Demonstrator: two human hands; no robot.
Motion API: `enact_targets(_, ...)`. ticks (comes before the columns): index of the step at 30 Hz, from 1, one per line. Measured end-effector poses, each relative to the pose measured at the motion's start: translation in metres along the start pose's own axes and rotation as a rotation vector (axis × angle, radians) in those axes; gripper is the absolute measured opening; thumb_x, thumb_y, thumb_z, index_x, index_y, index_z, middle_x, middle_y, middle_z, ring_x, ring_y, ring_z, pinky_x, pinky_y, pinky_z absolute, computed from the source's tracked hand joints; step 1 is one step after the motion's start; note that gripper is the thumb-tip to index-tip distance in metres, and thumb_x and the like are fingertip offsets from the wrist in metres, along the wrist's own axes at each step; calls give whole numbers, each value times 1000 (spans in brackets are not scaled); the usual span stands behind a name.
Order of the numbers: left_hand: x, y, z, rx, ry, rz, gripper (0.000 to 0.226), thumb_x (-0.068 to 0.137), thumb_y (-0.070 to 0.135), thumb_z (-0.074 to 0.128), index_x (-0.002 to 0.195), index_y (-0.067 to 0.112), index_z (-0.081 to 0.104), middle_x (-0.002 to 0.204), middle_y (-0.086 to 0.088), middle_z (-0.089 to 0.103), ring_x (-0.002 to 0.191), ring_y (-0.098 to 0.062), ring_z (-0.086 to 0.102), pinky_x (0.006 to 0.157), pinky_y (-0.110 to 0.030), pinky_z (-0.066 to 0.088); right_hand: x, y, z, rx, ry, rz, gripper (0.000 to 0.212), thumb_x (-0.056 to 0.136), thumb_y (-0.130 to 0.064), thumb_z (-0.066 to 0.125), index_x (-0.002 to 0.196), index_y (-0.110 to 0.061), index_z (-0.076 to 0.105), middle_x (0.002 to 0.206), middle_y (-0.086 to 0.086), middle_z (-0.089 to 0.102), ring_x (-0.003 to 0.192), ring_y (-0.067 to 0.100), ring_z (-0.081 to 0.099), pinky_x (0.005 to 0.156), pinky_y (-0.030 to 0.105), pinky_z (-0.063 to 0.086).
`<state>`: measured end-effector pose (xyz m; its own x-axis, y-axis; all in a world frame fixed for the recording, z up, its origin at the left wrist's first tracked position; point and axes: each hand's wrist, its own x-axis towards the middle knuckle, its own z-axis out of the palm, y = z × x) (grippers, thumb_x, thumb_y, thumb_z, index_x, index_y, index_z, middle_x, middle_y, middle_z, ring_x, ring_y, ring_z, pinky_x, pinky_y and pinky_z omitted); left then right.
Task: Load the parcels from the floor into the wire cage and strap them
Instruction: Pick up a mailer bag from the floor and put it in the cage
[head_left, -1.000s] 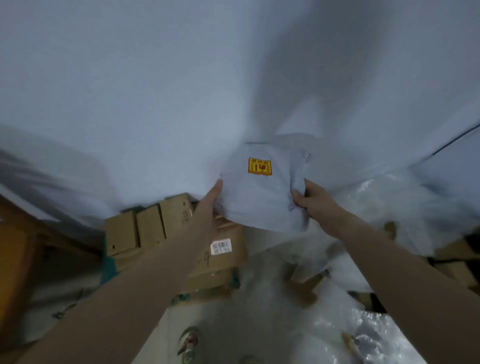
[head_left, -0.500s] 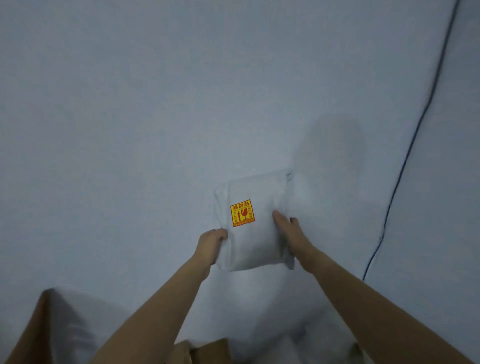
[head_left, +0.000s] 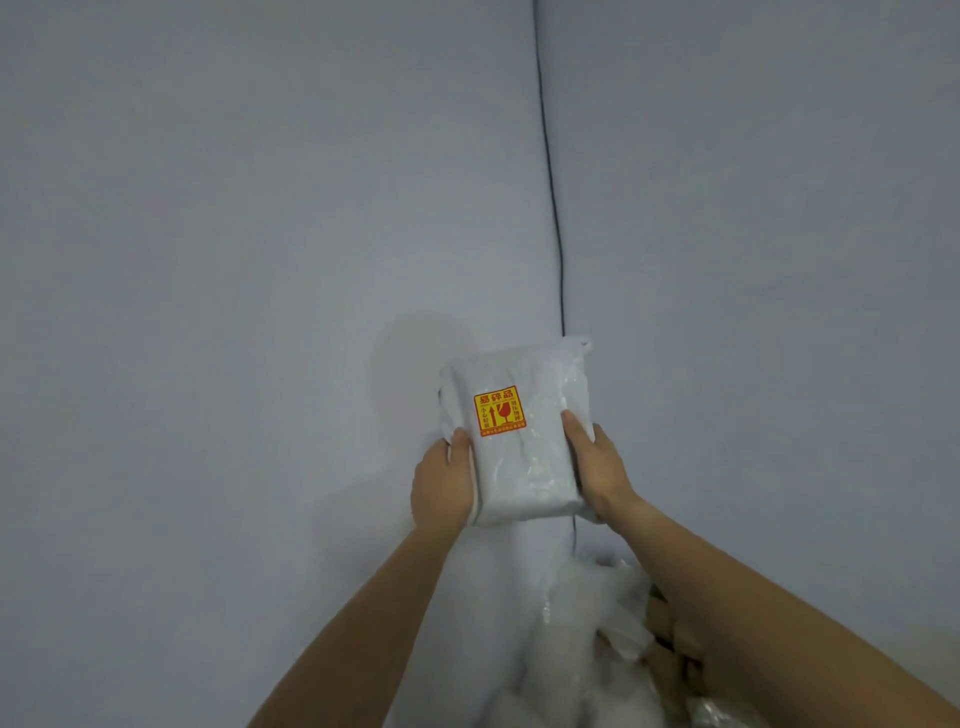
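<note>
Parcel (head_left: 524, 457) w/ fragile sticker (head_left: 500, 411) gripped btwn left hand (head_left: 440, 480) & right hand (head_left: 597, 467) fingers.

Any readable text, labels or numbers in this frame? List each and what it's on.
"易碎品": top line of the orange and yellow fragile sticker on the white plastic-wrapped parcel held by the left hand and right hand.
Side columns and bottom line of the sticker: too small to read.
Nothing else readable.

Dim, bluish, grainy light; soft shadow on wall (head_left: 208, 260).
</note>
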<state>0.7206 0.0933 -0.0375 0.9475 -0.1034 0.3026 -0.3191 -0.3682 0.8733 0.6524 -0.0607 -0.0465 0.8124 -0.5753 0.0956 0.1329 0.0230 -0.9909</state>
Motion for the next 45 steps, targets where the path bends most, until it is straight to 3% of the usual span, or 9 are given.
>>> enact_targets(5,-55,43,87,-61,-296,116,48,100,46,31,105,11,64,103,-7,67,97,-27,62,87,-36,48,-42,-4,-117,-49,262,20,62,77,-71,50,117,-24,49,115,6,64,103,31,63,96,54,49)
enact_targets(9,-118,85,156,-72,-526,211,46,101,42,31,104,9,63,103,-9,65,93,-25,59,82,-32,46,-88,-6,-223,-116,460,37,81,66,-78,49,122,-20,52,114,5,66,101,30,65,96,52,50)
enact_targets(18,-289,184,308,-57,-884,380,51,99,46,31,101,6,64,106,-15,67,98,-32,62,86,-39,50,-220,-20,-449,-232,784,70,59,90,-59,46,125,-13,56,117,7,66,105,28,63,101,49,47)
enact_targets(24,-432,238,400,-66,-1091,418,49,101,43,28,104,8,62,104,-12,66,94,-28,61,84,-36,49,-310,-20,-597,-327,952,132,88,68,-75,43,129,-13,56,124,6,64,111,28,60,105,49,43)
enact_targets(27,-484,252,437,-32,-1119,442,50,101,43,27,101,7,61,103,-12,66,89,-26,59,79,-34,47,-339,-17,-655,-327,976,161,87,70,-76,45,128,-13,56,122,5,65,109,27,61,103,48,44)
enact_targets(31,-524,258,471,45,-1122,472,52,102,44,24,105,8,62,98,-9,64,88,-25,59,80,-34,48,-356,-5,-698,-289,962,197,52,95,-51,43,123,-8,55,114,5,63,103,25,60,89,36,45)
enact_targets(37,-532,243,517,156,-1098,485,53,102,45,23,103,10,62,99,-9,66,93,-27,62,84,-38,51,-342,41,-737,-130,944,246,59,90,-52,52,127,-6,56,120,10,66,108,29,63,99,46,49)
enact_targets(41,-534,223,554,227,-1110,482,53,103,41,23,102,5,62,103,-13,66,98,-31,61,82,-35,48,-324,80,-757,-110,964,308,87,68,-70,58,133,-13,46,125,6,61,112,28,60,102,50,46)
enact_targets(45,-532,199,605,251,-1183,452,51,102,41,24,96,6,61,104,-16,66,96,-32,61,79,-36,46,-301,102,-779,-117,985,368,71,85,-55,57,137,-9,42,132,8,56,118,29,55,106,48,42)
